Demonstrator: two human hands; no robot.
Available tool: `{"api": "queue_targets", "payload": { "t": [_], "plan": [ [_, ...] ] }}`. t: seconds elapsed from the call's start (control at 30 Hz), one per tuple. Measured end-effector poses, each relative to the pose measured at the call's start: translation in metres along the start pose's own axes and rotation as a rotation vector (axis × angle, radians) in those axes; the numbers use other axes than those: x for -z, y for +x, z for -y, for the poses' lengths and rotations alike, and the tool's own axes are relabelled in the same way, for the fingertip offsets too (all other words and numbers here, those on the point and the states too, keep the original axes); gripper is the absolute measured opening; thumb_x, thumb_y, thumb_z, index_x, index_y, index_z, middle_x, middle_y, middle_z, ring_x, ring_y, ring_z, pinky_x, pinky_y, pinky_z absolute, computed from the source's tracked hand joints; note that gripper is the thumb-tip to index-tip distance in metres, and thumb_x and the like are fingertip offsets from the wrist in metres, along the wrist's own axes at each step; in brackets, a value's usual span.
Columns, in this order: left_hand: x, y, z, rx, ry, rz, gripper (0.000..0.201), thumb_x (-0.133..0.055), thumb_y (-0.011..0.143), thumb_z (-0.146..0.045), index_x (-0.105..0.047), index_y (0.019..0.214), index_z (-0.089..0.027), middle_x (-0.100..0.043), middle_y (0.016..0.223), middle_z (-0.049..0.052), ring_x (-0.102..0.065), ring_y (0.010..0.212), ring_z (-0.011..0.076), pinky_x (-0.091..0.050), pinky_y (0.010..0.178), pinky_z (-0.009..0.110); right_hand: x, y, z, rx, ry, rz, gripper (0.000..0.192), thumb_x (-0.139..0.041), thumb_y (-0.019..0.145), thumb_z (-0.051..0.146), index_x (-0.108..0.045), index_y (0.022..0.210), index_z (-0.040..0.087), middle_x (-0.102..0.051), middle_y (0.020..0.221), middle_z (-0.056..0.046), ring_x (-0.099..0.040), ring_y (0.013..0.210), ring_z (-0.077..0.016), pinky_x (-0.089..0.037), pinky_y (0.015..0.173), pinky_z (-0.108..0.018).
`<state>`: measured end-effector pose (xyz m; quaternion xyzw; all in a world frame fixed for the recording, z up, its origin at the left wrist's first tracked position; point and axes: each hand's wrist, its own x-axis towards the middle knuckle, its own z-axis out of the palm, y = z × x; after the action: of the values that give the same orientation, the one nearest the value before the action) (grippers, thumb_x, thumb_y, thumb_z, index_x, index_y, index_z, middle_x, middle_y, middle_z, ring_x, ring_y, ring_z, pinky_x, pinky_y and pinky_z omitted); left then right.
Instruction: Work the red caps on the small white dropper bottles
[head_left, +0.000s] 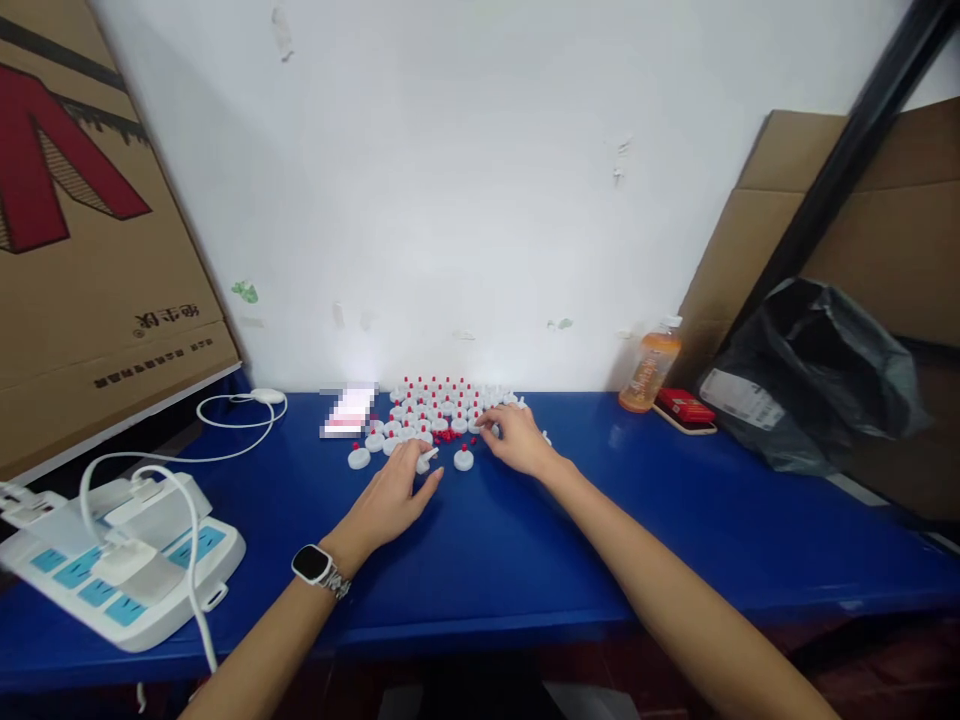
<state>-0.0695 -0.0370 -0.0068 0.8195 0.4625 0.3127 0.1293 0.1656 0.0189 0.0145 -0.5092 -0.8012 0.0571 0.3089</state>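
Observation:
Several small white round caps with red tips (442,400) stand in rows on the blue table (525,540) near the wall. A few loose red beads (448,435) lie in front of them. My left hand (394,495), with a watch on its wrist, rests on the table and its fingers hold a white cap (424,461) near the pile's front edge. My right hand (517,440) reaches into the right side of the pile, fingertips pinched on a small piece that I cannot make out. A single white cap (463,460) sits between the hands.
A white power strip (127,575) with plugged cables lies at the left front. A cardboard box (90,230) leans at left. An orange bottle (649,370), a red pack (686,407) and a black plastic bag (814,375) stand at right. A blurred item (349,412) lies left of the pile.

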Motion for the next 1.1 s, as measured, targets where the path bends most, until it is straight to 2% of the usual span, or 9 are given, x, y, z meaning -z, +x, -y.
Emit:
{"api": "queue_targets", "payload": {
  "t": [0.17,0.3,0.43,0.63,0.8,0.9,1.0,1.1],
  "plan": [
    [-0.008,0.016,0.004,0.027,-0.012,0.006,0.027,-0.04,0.098,-0.041,-0.046,0.116,-0.022,-0.06,0.109,0.008,-0.061,0.095,0.0233,-0.049,0.083,0.039,-0.005,-0.001,0.001,0.127,-0.183,0.129,0.016,-0.061,0.09,0.024,-0.072,0.1,0.019,-0.069,0.099,-0.008,-0.053,0.1,-0.0225,-0.029,0.087,-0.036],
    [-0.012,0.027,0.0,0.035,-0.018,-0.015,0.03,-0.042,0.097,-0.042,-0.047,0.117,-0.021,-0.061,0.111,0.01,-0.062,0.092,0.0234,-0.049,0.08,0.039,-0.011,0.0,0.004,0.142,-0.231,0.15,0.014,-0.059,0.091,0.021,-0.074,0.092,0.018,-0.069,0.093,-0.008,-0.054,0.098,-0.0226,-0.029,0.085,-0.035],
    [-0.017,0.029,-0.003,0.058,-0.054,-0.064,0.033,-0.043,0.097,-0.041,-0.046,0.121,-0.02,-0.062,0.108,0.009,-0.062,0.082,0.0206,-0.049,0.077,0.037,-0.013,-0.002,0.003,0.147,-0.211,0.151,0.013,-0.06,0.089,0.019,-0.073,0.091,0.018,-0.07,0.091,-0.007,-0.056,0.097,-0.022,-0.03,0.085,-0.034],
    [-0.017,0.016,-0.001,0.016,-0.077,-0.062,0.029,-0.044,0.097,-0.039,-0.049,0.119,-0.021,-0.062,0.109,0.008,-0.061,0.088,0.0209,-0.047,0.078,0.034,-0.009,-0.009,0.005,0.103,-0.202,0.103,0.014,-0.068,0.085,0.026,-0.072,0.096,0.019,-0.071,0.093,-0.007,-0.057,0.096,-0.0227,-0.032,0.086,-0.034],
    [-0.014,0.012,0.004,0.029,-0.109,-0.045,0.029,-0.043,0.097,-0.04,-0.048,0.119,-0.021,-0.063,0.102,0.006,-0.059,0.083,0.0198,-0.046,0.074,0.033,-0.01,-0.012,0.007,0.116,-0.226,0.104,0.009,-0.064,0.087,0.022,-0.073,0.086,0.02,-0.07,0.09,-0.006,-0.057,0.097,-0.0219,-0.031,0.087,-0.035],
    [-0.014,0.013,0.006,0.033,-0.109,-0.044,0.031,-0.044,0.097,-0.041,-0.048,0.12,-0.021,-0.062,0.099,0.005,-0.058,0.077,0.0186,-0.045,0.072,0.033,-0.009,-0.011,0.006,0.109,-0.194,0.09,0.008,-0.065,0.086,0.023,-0.072,0.09,0.02,-0.07,0.092,-0.005,-0.056,0.098,-0.0214,-0.031,0.088,-0.035],
    [-0.013,0.013,0.006,0.046,-0.117,-0.032,0.031,-0.044,0.097,-0.042,-0.048,0.119,-0.021,-0.061,0.092,0.003,-0.057,0.073,0.0181,-0.044,0.069,0.032,-0.001,-0.011,0.004,0.062,-0.141,0.023,0.013,-0.063,0.088,0.026,-0.069,0.096,0.019,-0.069,0.096,-0.006,-0.056,0.097,-0.0207,-0.03,0.089,-0.035],
    [-0.012,0.013,0.004,0.068,-0.114,-0.02,0.031,-0.044,0.097,-0.042,-0.048,0.119,-0.021,-0.06,0.089,0.003,-0.056,0.073,0.0183,-0.044,0.069,0.032,0.01,-0.017,0.001,0.031,-0.128,0.001,0.014,-0.056,0.091,0.023,-0.068,0.086,0.019,-0.069,0.092,-0.005,-0.056,0.094,-0.0201,-0.029,0.088,-0.036]
  ]
}}
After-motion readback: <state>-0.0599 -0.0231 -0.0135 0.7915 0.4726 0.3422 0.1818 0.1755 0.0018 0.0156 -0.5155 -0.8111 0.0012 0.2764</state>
